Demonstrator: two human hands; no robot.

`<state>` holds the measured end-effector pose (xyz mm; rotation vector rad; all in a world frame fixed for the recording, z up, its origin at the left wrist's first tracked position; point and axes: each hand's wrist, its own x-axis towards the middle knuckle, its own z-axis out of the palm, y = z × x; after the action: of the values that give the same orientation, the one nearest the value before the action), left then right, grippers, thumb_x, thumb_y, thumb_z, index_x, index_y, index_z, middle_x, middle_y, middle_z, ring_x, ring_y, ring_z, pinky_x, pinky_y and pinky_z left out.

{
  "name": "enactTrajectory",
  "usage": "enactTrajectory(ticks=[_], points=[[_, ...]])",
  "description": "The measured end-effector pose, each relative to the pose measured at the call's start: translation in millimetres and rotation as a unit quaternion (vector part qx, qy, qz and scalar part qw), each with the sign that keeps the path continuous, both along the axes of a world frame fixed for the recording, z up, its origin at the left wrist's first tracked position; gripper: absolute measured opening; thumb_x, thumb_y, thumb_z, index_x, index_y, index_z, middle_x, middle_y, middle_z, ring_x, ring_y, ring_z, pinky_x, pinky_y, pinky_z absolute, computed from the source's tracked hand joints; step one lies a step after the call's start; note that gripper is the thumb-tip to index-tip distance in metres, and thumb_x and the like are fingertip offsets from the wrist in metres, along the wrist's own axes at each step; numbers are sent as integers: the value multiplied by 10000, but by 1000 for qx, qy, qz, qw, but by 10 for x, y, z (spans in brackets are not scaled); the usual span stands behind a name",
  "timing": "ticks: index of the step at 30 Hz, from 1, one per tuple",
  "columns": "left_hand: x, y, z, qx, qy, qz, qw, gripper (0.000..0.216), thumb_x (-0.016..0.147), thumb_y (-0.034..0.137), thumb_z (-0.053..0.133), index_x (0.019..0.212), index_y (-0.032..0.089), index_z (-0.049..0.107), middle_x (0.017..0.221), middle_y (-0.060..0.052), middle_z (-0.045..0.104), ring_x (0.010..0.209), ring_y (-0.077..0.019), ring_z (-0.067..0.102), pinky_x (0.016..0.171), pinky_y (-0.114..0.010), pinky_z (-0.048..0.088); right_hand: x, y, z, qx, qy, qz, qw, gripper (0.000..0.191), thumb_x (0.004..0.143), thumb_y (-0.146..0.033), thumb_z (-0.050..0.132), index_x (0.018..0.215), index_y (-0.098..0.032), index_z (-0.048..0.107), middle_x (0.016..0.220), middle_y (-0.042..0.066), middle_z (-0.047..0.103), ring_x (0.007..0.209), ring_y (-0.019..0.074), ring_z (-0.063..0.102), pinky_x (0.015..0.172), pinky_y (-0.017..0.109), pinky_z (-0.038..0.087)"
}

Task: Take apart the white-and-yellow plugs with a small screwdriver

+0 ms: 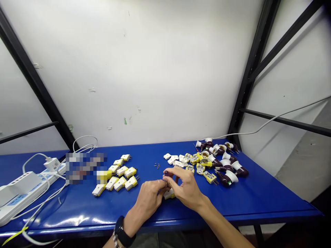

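Note:
My left hand and my right hand meet low in the middle of the blue table. Between them, a small white and yellow plug is mostly hidden by my fingers. My left fingers grip it. My right fingertips pinch a small dark purple item, perhaps a tool handle, though my fingers hide most of it. Finished-looking yellow and white plugs lie to the left. Loose plug parts and tiny metal screws lie ahead.
Dark purple and white lamp holders are heaped at the right. A white power strip with white cables sits at the left edge. A pixelated patch hides part of the table. Black metal shelf posts stand behind.

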<state>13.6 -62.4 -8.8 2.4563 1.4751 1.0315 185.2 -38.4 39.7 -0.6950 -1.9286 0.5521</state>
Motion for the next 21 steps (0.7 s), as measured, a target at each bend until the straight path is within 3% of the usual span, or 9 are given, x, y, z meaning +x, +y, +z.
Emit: enactTrajectory(ticks=[4,9,12,15,17,19,21], points=[[-11,2,27,-15,10,5,1000,250,859,20,560,808,201,726,735,-30,770,666,-196,722,573,-229,397,-35,1,-24,18,13,-29,999,89,893,-193,652,915,-197,738,765,42,728,660,179,670,574,271,522],[19,-42,106,-49,7,-13,999,208,923,100,579,959,224,742,891,-34,779,799,-209,725,687,-254,478,-34,-11,-35,-45,96,-36,994,88,891,-241,684,947,-200,737,829,48,764,697,191,714,634,291,582],[31,-97,96,-47,16,-20,999,241,905,208,688,1140,254,718,1070,-49,757,948,-236,701,816,-302,517,100,-16,-13,-86,190,-57,976,164,931,-337,668,1011,-200,707,837,53,756,716,199,728,675,310,611],[-57,-166,30,-27,57,-10,998,292,887,202,716,1170,274,710,1057,-37,762,931,-249,691,819,-341,529,362,7,27,-96,227,-100,964,251,974,-406,603,1114,-208,667,813,46,728,734,205,716,687,319,613],[-204,-212,-17,1,73,9,997,202,919,208,674,1107,264,722,1010,-35,768,899,-247,692,805,-351,531,591,38,47,-88,160,-141,973,294,998,-418,541,1170,-215,666,838,46,712,682,194,684,658,324,593],[-414,-252,-49,33,80,38,996,125,944,258,642,1040,257,723,965,-36,763,877,-244,692,794,-350,534,829,72,44,-59,32,-203,977,278,984,-388,543,1154,-233,699,1017,72,716,826,225,695,723,345,571],[-649,-284,-68,63,89,75,991,118,958,312,621,1010,254,710,941,-37,753,872,-245,690,786,-347,536,1036,100,7,-61,-112,-254,959,248,961,-340,553,1108,-236,724,1042,71,709,913,260,692,775,371,547]])
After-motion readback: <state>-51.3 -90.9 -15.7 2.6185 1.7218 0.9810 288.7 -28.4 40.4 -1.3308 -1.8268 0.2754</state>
